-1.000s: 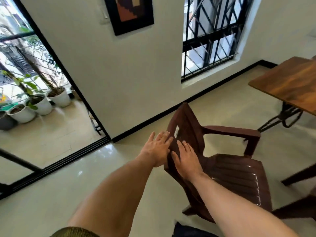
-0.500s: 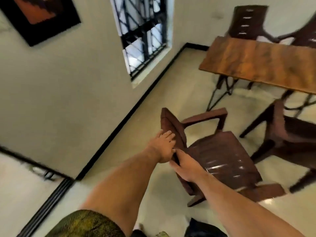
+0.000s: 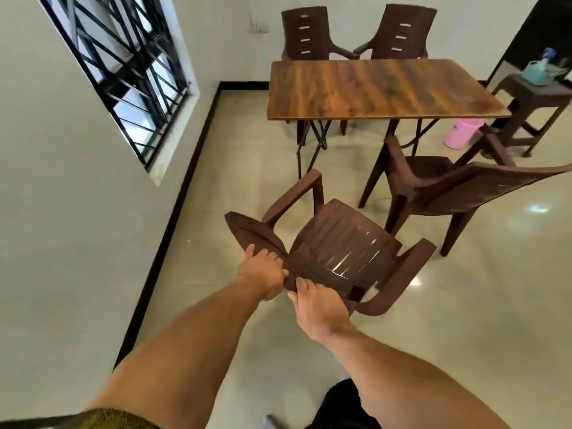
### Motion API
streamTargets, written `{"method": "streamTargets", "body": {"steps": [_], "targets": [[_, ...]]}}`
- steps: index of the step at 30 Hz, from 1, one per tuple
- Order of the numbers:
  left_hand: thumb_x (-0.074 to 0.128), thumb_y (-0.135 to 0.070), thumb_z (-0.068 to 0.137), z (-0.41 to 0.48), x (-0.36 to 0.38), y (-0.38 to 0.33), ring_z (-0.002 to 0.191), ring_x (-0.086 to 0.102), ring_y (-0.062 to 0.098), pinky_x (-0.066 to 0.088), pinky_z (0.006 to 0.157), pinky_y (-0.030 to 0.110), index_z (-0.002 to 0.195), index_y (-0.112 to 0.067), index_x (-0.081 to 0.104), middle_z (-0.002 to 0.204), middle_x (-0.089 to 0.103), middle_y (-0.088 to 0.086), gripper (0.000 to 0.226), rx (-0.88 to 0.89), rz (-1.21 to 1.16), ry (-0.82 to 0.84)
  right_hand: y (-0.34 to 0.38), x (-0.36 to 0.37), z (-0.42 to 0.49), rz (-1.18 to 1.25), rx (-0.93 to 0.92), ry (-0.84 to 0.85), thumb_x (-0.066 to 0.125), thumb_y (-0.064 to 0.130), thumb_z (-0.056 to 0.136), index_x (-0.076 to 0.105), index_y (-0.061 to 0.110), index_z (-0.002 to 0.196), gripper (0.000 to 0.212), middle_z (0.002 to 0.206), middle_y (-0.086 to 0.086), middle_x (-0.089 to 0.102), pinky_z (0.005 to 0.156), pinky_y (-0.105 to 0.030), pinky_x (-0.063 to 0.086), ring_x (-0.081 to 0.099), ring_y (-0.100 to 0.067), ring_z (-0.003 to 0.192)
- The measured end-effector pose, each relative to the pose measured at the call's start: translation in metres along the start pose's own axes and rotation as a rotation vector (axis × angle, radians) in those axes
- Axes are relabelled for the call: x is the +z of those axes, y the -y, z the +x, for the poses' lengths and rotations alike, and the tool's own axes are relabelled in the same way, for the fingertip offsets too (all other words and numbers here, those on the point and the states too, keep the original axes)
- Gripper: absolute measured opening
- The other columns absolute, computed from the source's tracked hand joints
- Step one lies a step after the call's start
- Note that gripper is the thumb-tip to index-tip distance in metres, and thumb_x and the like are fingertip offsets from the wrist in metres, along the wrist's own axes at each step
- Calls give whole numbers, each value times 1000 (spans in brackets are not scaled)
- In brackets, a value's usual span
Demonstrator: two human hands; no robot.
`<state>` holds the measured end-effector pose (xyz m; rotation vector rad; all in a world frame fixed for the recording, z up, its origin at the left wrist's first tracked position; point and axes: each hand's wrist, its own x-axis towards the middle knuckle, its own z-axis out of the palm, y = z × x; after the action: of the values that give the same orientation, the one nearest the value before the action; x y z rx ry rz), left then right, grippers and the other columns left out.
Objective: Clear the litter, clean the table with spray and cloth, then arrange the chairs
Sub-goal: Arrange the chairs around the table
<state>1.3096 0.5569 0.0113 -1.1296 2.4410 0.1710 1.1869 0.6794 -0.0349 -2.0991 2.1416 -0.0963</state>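
**Chair swung round to face the worktop**

Pale tiled floor (image 3: 464, 305) runs from the barred window (image 3: 123, 78) wall to the wooden worktop (image 3: 371, 88), whose top shows nothing on it, so I judge the litter and wiping steps done and the chairs the part left.

My left hand (image 3: 263, 275) and right hand (image 3: 318, 308) both have a closed grip on the top edge of the backrest of the brown chair (image 3: 337, 246), fingers curled over it, hands just beside each other. A second ago this chair faced the wall by the balcony door, with the worktop only at the edge of my view. Now it is turned, its seat pointing toward the near long edge of the worktop, and the whole worktop is ahead of me. It stands off the near left corner, not yet tucked in; I cannot tell whether all its legs are on the floor.

A second chair (image 3: 448, 184) sits near the near right corner, angled askew. Two far chairs (image 3: 356, 35) stand pushed against the far edge. A pink bucket (image 3: 461, 131) stands on the floor beyond the right end, beside a stool (image 3: 532, 97) carrying a teal caddy (image 3: 537, 72).

Next, I judge, the held chair needs pushing straight forward under the near edge, then the skewed one squaring up.
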Motion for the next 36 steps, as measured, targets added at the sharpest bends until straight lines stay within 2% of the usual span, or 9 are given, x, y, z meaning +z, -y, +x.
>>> {"method": "streamTargets", "body": {"steps": [3, 7, 12, 16, 20, 27, 32, 36], "targets": [[25, -39, 108, -1, -1, -4, 132, 43, 26, 24, 116, 53, 132, -15, 56, 139, 56, 6, 46, -24, -22, -9, -11, -6, 0, 15, -90, -20, 23, 43, 101, 59, 13, 112, 48, 97, -5, 70, 60, -40, 52, 69, -28, 78], [27, -39, 106, 7, -9, -16, 130, 46, 27, 30, 109, 52, 127, -15, 58, 135, 59, 7, 45, -33, -70, -42, -48, -25, 5, -14, -201, 70, 32, 41, 105, 55, 14, 127, 42, 116, -5, 69, 80, -41, 50, 66, -28, 97], [23, -52, 106, 21, -12, -33, 134, 41, 32, 29, 114, 53, 133, -12, 51, 141, 49, 15, 55, -70, -159, 6, -90, -39, 25, -70, -265, 184, 30, 46, 107, 45, 18, 145, 50, 140, 0, 57, 100, -39, 44, 56, -23, 122], [17, -55, 106, 45, -11, -40, 142, 32, 32, 11, 123, 54, 140, -15, 47, 150, 44, 13, 60, -46, -256, 21, -124, -46, 53, -88, -318, 209, 26, 48, 106, 43, 22, 146, 51, 144, 4, 54, 105, -36, 39, 51, -18, 128], [19, -54, 106, 85, -28, -55, 148, 25, 28, 4, 125, 54, 149, -16, 40, 156, 39, 8, 61, -6, -284, -13, -170, -59, 80, -66, -294, 237, 25, 49, 105, 37, 27, 151, 52, 148, 8, 50, 112, -35, 33, 41, -15, 137], [22, -55, 106, 175, -74, -94, 145, 30, 27, 11, 123, 55, 144, -18, 45, 152, 43, 5, 57, -38, -353, -76, -272, -78, 144, -66, -240, 245, 21, 53, 105, 30, 39, 153, 52, 155, 13, 39, 119, -35, 20, 28, -14, 144], [23, -53, 105, 241, -109, -125, 143, 30, 30, 12, 122, 57, 135, -20, 49, 148, 45, 7, 52, -77, -369, -62, -330, -96, 185, -29, -104, 298, 25, 50, 106, 29, 40, 153, 49, 145, 10, 49, 113, -39, 29, 42, -17, 133], [25, -52, 106, 284, -133, -135, 144, 29, 30, 10, 123, 57, 137, -22, 47, 149, 44, 5, 49, -75, -392, -49, -361, -104, 215, -36, -58, 291, 24, 50, 106, 30, 37, 153, 49, 144, 8, 51, 115, -40, 28, 43, -18, 134]]}}
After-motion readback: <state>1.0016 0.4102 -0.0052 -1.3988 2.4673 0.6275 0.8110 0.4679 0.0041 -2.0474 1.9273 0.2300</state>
